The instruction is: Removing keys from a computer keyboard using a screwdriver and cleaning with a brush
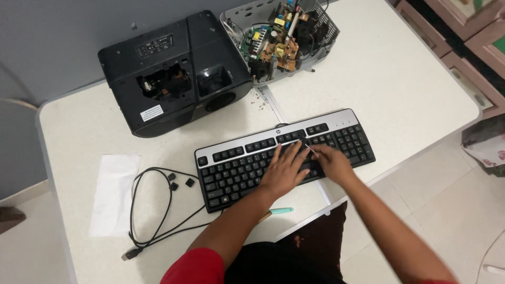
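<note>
The keyboard [284, 158] lies near the middle of the white bench [400, 79], its long axis running from lower left to upper right, the silver top strip facing the far side. The left hand [284, 171] rests flat on the middle keys, fingers spread. The right hand [331, 163] sits just beside it, its grip pinching a thin tool [306, 146] whose tip points up-left into the key rows. The keyboard's right end is near the bench's front edge; open room lies beyond it to the right. Its cable [158, 210] loops to the left, with loose black keys [179, 181] and a sheet of paper [113, 192] there. A black projector [173, 73] and an opened circuit chassis [281, 37] stand behind.
</note>
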